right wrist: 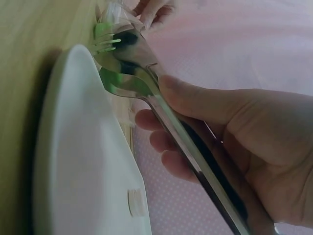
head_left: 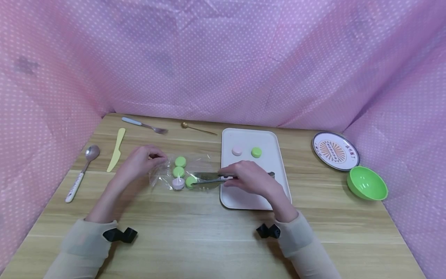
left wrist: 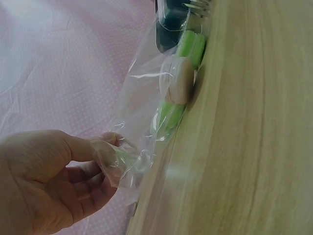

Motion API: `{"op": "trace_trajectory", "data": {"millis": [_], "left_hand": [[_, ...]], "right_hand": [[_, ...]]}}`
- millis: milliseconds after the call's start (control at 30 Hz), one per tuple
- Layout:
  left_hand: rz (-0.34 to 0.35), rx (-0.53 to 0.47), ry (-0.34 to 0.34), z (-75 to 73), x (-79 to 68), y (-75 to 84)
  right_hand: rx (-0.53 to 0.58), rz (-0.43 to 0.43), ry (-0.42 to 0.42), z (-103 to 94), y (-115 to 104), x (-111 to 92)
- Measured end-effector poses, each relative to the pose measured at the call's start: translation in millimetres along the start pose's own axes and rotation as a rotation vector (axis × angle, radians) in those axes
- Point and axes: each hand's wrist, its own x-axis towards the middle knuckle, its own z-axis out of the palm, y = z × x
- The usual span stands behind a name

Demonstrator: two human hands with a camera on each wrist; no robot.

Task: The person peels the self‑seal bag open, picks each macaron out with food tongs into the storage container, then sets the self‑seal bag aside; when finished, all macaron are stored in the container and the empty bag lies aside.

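My left hand (head_left: 141,161) pinches the left edge of a clear plastic bag (left wrist: 139,93) between thumb and fingers. Several green macarons (head_left: 180,162) and one lilac macaron (head_left: 178,183) lie inside it on the table. In my right hand (head_left: 249,176) I grip metal serving tongs (right wrist: 178,134), tilted down toward the bag's opening. Their forked and rounded ends reach into the bag, right at the nearest green macaron (head_left: 190,181). Below my right hand is a white tray (head_left: 251,136), which carries a pale pink macaron (head_left: 237,150) and a green macaron (head_left: 256,152).
A spoon (head_left: 79,178), a yellow knife (head_left: 116,149), a fork (head_left: 143,124) and a small gold spoon (head_left: 199,128) lie on the left and back of the wooden table (head_left: 195,240). At the right, a green bowl (head_left: 367,184) stands beside a patterned plate (head_left: 334,151).
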Motion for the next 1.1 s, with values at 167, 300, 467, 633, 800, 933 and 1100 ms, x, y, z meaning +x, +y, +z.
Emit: {"op": "trace_trajectory", "data": {"millis": [167,300,467,633,800,933,1100], "left_hand": [[0.006,0.0,-0.001,0.3,-0.7,0.4],[0.005,0.001,0.001,0.5,-0.7,0.3],[0.002,-0.005,-0.001,0.5,-0.5,0.0],[-0.003,-0.005,-0.008,-0.1,-1.1,0.6],[0.003,0.001,-0.009,-0.6,-1.2,1.5],[0.003,-0.004,-0.006,-0.3,-1.1,1.5],[0.005,-0.005,-0.006,-0.2,-1.2,1.6]], "right_hand": [[-0.054,-0.02,0.011,3.4,-4.9,3.0],[-0.08,-0.013,0.018,4.9,-7.4,3.2],[-0.066,0.016,0.032,4.4,-7.4,1.4],[-0.066,0.047,0.069,4.0,-4.7,-0.5],[-0.067,0.057,0.064,4.5,-3.6,-0.2],[-0.064,0.064,0.058,4.8,-4.2,0.6],[-0.068,0.073,0.056,5.3,-5.0,1.0]]}}
